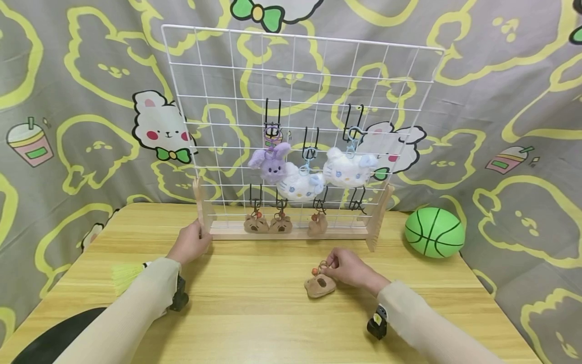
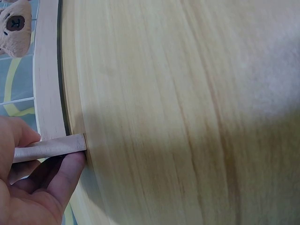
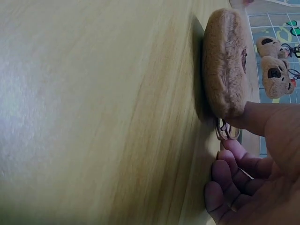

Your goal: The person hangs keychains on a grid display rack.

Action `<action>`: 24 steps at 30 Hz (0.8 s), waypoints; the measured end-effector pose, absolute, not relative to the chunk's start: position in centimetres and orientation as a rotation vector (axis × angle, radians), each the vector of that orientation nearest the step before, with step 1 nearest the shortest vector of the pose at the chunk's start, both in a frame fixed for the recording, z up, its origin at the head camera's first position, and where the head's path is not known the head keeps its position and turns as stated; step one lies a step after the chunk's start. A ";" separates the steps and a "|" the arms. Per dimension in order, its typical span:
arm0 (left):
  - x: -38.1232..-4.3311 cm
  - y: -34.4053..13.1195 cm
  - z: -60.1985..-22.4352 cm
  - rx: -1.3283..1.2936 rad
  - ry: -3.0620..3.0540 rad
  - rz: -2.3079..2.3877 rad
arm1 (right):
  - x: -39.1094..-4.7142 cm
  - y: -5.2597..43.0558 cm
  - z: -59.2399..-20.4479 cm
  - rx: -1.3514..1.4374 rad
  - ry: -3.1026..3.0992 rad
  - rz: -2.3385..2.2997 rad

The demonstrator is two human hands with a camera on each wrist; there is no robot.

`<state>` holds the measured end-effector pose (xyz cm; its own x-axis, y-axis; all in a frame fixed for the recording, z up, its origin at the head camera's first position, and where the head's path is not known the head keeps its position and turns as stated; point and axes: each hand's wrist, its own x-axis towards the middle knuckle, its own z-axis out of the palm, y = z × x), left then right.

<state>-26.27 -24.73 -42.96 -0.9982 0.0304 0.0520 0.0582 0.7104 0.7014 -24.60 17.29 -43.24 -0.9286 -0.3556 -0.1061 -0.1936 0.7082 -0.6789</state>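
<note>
My left hand (image 1: pixel 189 243) grips the left wooden foot (image 2: pixel 51 147) of a white wire grid rack (image 1: pixel 286 236), with the thumb on one side and fingers on the other. Over the table, my right hand (image 1: pixel 353 269) pinches the ring end of a brown plush keychain (image 1: pixel 320 286) with an orange bead. The right wrist view shows its furry side (image 3: pixel 222 65) close to the tabletop. On the rack's lower hooks hang three similar brown plush keychains (image 1: pixel 281 224). A purple plush (image 1: pixel 273 167) and two white cat plushes (image 1: pixel 347 168) hang higher up.
A black hook (image 1: pixel 357 198) at the lower right of the grid bears no plush. On the table (image 1: pixel 254 313) lie a green ball (image 1: pixel 434 232) at the right, a yellow shuttlecock-like thing (image 1: pixel 125 278) behind my left forearm, and a dark rounded object (image 1: pixel 59 336) front left.
</note>
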 end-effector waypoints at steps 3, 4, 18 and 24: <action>-26.3 -24.7 -43.0 -0.073 -2.867 -1.175 | -24.6 17.4 -43.4 -0.463 2.684 -1.024; -26.2 -24.7 -43.0 -0.075 -2.864 -1.176 | -24.6 17.5 -43.4 -0.474 2.684 -1.027; -26.3 -24.8 -43.2 -0.080 -2.870 -1.187 | -24.8 19.4 -44.3 -0.613 2.573 -1.182; -26.2 -24.8 -42.9 -0.093 -2.866 -1.202 | -25.0 20.5 -44.1 -0.600 2.540 -1.183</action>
